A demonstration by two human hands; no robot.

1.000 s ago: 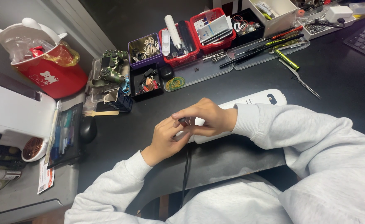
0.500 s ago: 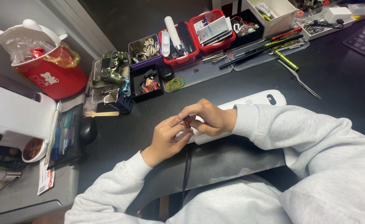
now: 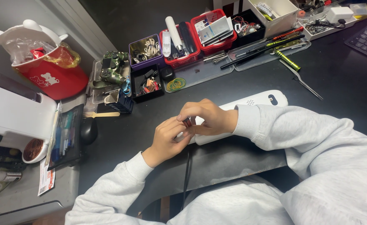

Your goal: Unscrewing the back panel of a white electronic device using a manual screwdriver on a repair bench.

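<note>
While both hands met over the middle of the dark surface [image 3: 342,83], the grip was a two-handed pinch on one small part [image 3: 187,122], dark with a reddish edge and mostly hidden by fingers. The left hand [image 3: 165,139] came up from below, thumb and fingertips closed on the part; the right hand [image 3: 206,118] curled over it from above, fingertips closed on the same piece. Held just above the near end of a long white device [image 3: 256,101], the part sat between the two thumbs (its exact shape could not be made out). For fine work like this, it seemed wise to keep both wrists low and close to the surface, press lightly, and turn the piece rather than squeeze it, since so small a thing could slip and drop among the clutter. Farther out lay rubber bands [image 3: 175,84] on a clear tray, a red bin [image 3: 200,37] of tools, and a red bucket [image 3: 54,71] at far left.
</note>
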